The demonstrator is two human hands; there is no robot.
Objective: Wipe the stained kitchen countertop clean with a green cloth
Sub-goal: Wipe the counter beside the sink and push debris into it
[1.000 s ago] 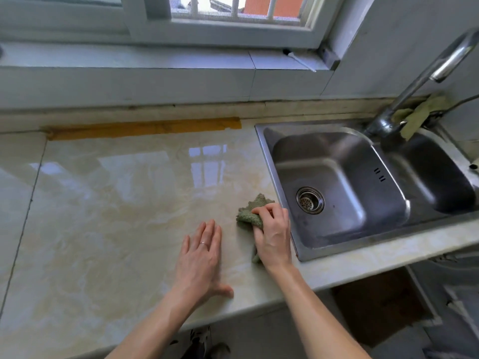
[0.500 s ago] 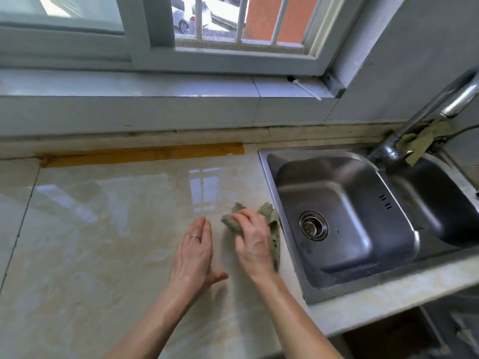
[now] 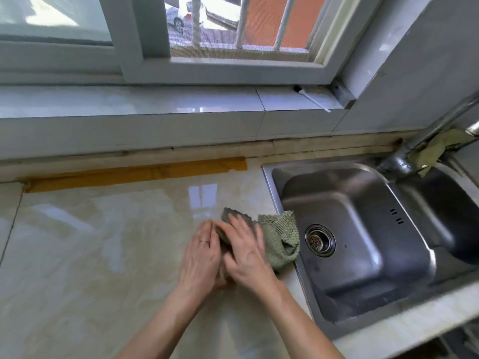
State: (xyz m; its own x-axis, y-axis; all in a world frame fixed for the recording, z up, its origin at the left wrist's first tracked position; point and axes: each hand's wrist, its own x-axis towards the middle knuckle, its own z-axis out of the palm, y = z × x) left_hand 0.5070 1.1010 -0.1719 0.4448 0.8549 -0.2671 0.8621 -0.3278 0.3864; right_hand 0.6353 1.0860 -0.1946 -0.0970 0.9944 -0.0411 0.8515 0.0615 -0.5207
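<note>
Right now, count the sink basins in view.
2. The left basin, beside the cloth, has the drain; the right basin is cut off by the frame edge.

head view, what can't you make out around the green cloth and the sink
- Green cloth: its left part is hidden under the right hand and left hand.
- Both hands: motion-blurred, so the grip is unclear.
- Faucet: spout cut off by the right edge.
- Sink: right basin cut off too.

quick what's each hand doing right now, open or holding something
Left hand: open, flat, its fingers at the edge of the green cloth.
Right hand: open, pressing flat on the green cloth, not gripping it.
</note>
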